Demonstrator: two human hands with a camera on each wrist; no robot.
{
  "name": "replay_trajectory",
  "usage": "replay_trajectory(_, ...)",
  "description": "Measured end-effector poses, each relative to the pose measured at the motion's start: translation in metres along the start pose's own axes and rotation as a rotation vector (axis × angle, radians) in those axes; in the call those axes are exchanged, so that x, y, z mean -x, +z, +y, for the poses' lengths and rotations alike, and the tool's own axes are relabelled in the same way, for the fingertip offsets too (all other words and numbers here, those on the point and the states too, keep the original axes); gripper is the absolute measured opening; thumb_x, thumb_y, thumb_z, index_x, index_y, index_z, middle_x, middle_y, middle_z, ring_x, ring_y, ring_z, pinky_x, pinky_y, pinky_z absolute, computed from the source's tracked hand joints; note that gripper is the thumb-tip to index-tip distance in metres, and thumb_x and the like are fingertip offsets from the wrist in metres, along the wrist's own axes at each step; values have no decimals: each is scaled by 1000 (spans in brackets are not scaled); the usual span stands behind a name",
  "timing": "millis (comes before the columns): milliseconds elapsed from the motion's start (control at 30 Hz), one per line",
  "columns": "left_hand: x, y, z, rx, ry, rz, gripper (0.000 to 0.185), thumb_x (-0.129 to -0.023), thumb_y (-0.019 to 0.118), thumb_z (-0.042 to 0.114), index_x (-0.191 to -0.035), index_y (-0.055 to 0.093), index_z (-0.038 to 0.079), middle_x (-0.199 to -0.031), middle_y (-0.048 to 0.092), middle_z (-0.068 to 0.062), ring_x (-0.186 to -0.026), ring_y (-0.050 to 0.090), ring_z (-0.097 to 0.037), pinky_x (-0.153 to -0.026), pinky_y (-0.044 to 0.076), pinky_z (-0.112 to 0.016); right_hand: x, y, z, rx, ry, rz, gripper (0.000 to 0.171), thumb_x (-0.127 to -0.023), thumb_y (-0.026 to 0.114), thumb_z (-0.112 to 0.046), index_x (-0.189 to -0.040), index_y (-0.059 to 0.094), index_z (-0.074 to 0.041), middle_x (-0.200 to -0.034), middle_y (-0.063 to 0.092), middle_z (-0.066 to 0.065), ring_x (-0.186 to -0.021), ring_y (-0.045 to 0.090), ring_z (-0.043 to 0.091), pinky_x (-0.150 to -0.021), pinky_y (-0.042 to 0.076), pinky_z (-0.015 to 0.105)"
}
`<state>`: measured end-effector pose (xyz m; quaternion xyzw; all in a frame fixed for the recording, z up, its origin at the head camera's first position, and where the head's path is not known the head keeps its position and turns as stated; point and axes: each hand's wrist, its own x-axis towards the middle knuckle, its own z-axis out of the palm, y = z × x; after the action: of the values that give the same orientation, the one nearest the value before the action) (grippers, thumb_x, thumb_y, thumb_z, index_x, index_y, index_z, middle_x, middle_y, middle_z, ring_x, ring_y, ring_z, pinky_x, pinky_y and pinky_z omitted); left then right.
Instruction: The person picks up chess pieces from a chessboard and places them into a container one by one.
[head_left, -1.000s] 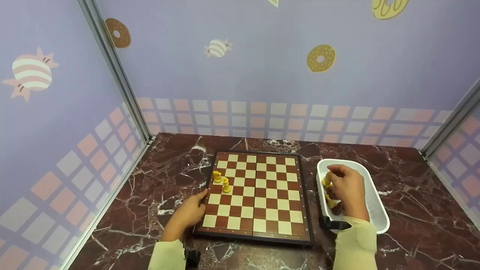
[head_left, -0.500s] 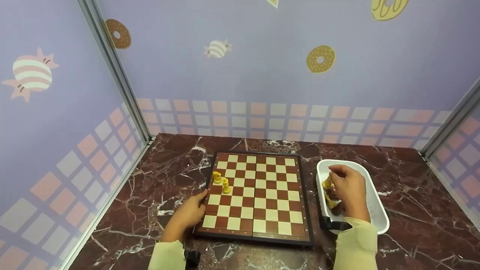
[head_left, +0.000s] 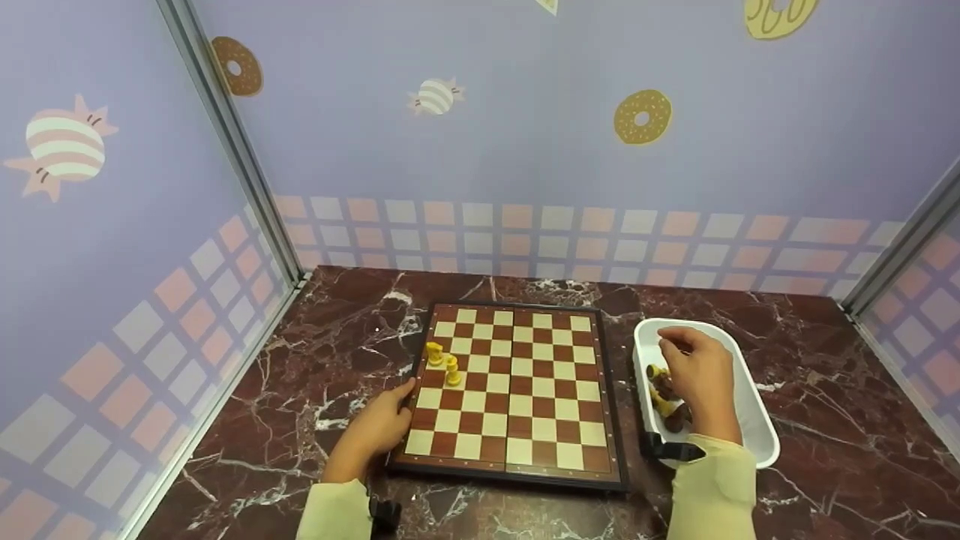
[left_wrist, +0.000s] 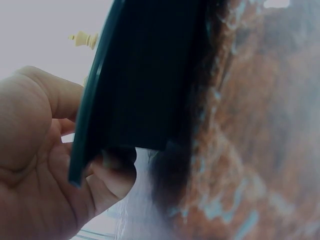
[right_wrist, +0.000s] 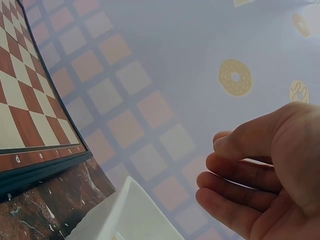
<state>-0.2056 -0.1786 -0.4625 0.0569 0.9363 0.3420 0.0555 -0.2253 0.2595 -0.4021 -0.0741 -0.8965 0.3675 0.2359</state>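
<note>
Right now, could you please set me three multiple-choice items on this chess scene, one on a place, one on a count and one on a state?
1. Where does the white tub stand?
A. to the right of the chessboard
B. on the chessboard
C. behind the chessboard against the wall

2. How many yellow pieces stand on the chessboard?
A. none
B. two
C. eight

3. What is the left hand doing?
A. lifting a piece
B. lying flat on the marble, away from the board
C. holding the board's left edge

Answers:
1 A: the tub sits on the marble table off the board's right side, with the right hand in it.
2 B: only the two yellow pieces stand near the left edge.
3 C: the left wrist view shows thumb and fingers around the dark edge.
</note>
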Motion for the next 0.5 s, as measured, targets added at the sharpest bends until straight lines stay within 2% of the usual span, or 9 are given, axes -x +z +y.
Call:
replay_trajectory(300, 1, 1, -1, 10, -6, 2, 57, -91, 45, 2, -147, 40, 3, -139, 49, -29, -99, 60, -30, -79, 46, -42, 1, 2, -5, -22, -12, -24, 22, -90, 62, -17, -105, 75, -9, -100, 75, 14, -92, 67, 29, -82, 47, 40)
replay_trajectory(500, 0, 2, -2, 12, -6, 8, 57, -91, 45, 3, -147, 40, 3, -141, 48, -29, -107, 58, -30, -84, 45, -44, 2, 6, -10, -51, -2, -44, 21, -90, 62, -18, -105, 75, -10, -102, 75, 12, -89, 65, 21, -75, 47, 24)
